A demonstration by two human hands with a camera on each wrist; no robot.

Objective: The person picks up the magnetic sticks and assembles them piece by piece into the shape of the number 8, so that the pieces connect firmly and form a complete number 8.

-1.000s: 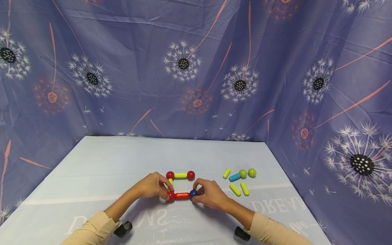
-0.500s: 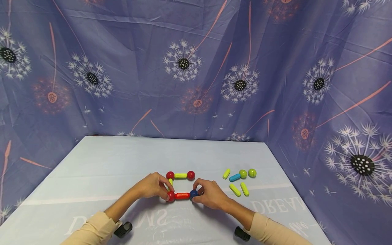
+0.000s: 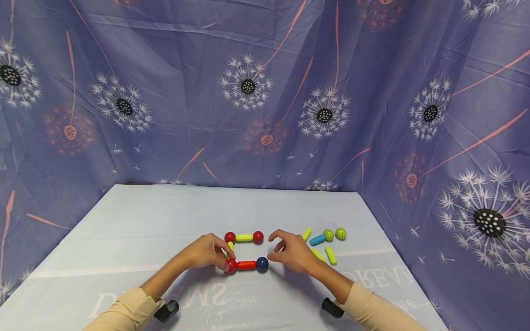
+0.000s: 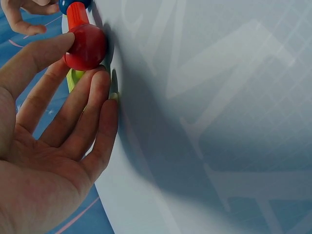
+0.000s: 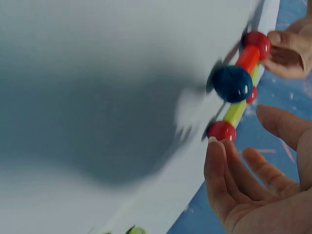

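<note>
My left hand [image 3: 205, 251] pinches a red ball [image 4: 87, 48] at the near left corner of a magnetic ball-and-rod shape on the table. A red rod [image 3: 246, 265] joins that ball to a blue ball [image 3: 262, 264] on its right. A yellow-green rod [image 3: 230, 247], partly hidden by my fingers, runs back to a second red ball [image 3: 229, 236]. From there another yellow-green rod [image 3: 244, 237] reaches a third red ball [image 3: 258, 237]. My right hand [image 3: 293, 253] hovers just right of the blue ball, fingers loosely bent and apart, with nothing between them.
Beyond my right hand lie loose yellow-green rods [image 3: 330, 255], a blue rod [image 3: 317, 240] touching a green ball [image 3: 328, 235], and another green ball [image 3: 341, 233]. The white-covered table [image 3: 165, 207] meets a purple dandelion-print cloth [image 3: 186, 115] at the back and sides.
My right hand has let go of the blue ball and moved a little right and away from me. My left hand and the ball-and-rod shape have stayed in place.
</note>
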